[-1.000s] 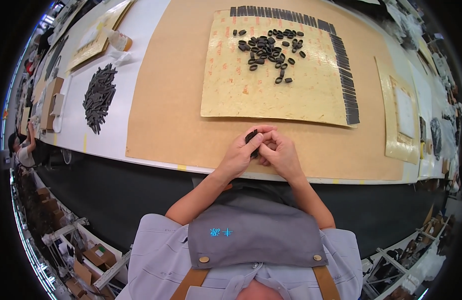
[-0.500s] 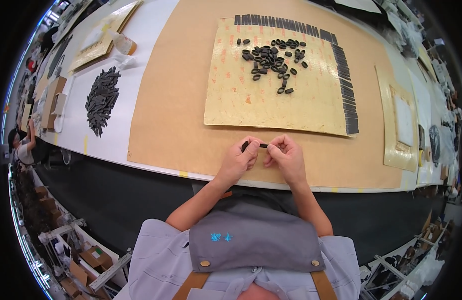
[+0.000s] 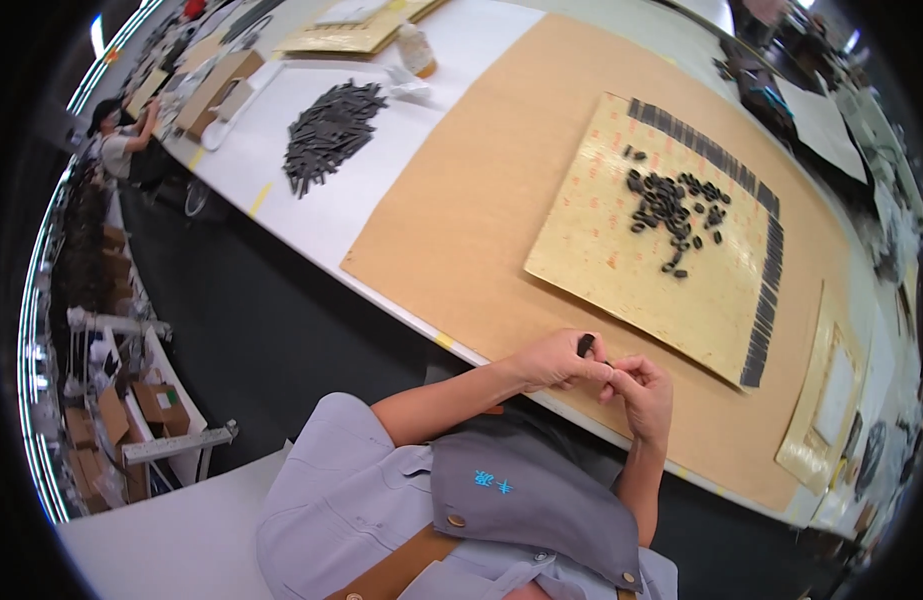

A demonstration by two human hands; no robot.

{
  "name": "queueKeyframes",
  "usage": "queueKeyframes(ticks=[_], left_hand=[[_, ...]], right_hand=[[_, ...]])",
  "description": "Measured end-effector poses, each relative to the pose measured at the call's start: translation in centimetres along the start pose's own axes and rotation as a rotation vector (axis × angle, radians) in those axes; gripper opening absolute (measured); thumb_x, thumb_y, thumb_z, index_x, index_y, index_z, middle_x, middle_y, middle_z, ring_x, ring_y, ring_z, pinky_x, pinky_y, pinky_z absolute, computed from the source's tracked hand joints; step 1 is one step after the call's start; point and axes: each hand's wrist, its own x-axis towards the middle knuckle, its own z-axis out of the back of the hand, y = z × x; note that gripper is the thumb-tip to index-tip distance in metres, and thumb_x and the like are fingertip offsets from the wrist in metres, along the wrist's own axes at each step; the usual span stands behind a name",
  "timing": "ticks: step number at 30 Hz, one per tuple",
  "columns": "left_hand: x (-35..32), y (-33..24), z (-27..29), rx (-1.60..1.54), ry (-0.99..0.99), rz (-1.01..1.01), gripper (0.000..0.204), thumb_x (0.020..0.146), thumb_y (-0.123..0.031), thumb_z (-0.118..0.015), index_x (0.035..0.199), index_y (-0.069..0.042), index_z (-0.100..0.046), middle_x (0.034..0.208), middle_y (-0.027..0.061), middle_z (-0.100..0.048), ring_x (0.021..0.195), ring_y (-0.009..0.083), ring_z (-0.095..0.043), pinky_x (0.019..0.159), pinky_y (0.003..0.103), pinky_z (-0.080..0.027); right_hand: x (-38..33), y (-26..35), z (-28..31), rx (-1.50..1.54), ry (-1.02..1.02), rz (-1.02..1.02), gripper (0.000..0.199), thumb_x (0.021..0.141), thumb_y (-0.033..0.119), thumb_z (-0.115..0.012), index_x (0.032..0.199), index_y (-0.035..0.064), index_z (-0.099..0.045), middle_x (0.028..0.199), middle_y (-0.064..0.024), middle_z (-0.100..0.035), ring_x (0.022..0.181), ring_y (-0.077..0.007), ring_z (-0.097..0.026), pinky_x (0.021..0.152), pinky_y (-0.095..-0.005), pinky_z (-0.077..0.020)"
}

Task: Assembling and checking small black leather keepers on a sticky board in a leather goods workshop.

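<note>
Near the table's front edge, my left hand (image 3: 561, 362) is closed on a small black strip (image 3: 585, 345), whose dark end shows above the fingers. Close beside it, my right hand (image 3: 643, 395) pinches at the same strip; its fingertips almost meet the left ones and hide most of the piece. Beyond the hands lies a yellowish, glossy board (image 3: 581, 240) with faint red marks. A heap of small black loops (image 3: 666, 205) sits on it. Flat black strips (image 3: 706, 150) line its far and right edges in rows.
Brown paper (image 3: 461, 220) covers much of the table under the board. To the left is a pile of loose black strips (image 3: 331, 135), with a bottle (image 3: 416, 50) behind it. Another yellowish board (image 3: 821, 400) lies at the right. A person (image 3: 121, 145) works at the far left.
My view has turned, so the table now slants and sits further right. My hands have drawn closer together, and the strip stretched between them before is now mostly covered by fingers.
</note>
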Motion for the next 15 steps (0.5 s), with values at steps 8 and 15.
queueKeyframes(ticks=[8, 15], left_hand=[[0.1, -1.7, 0.1, 0.537, 0.0, -0.162, 0.022, 0.08, -0.024, -0.067, 0.082, -0.003, -0.062, 0.067, -0.0027, -0.052, 0.063, 0.0051, -0.045, 0.055, 0.022, -0.036], [-0.2, -2.8, 1.6, 0.549, -0.029, -0.042, 0.014, 0.081, -0.017, -0.064, 0.081, -0.003, -0.063, 0.069, -0.0035, -0.054, 0.066, 0.0044, -0.045, 0.058, 0.022, -0.037]], right_hand=[[-0.6, 0.1, 0.4, -0.067, -0.155, -0.06, 0.006, 0.085, 0.003, -0.058, 0.084, -0.0026, -0.058, 0.071, -0.0086, -0.061, 0.054, -0.0121, -0.058, 0.049, -0.023, -0.0478], [0.9, 1.3, -0.8, -0.03, -0.052, -0.161, 0.011, 0.085, 0.009, -0.062, 0.088, -0.0017, -0.058, 0.073, -0.0046, -0.061, 0.057, -0.0095, -0.058, 0.054, -0.0219, -0.0475]])
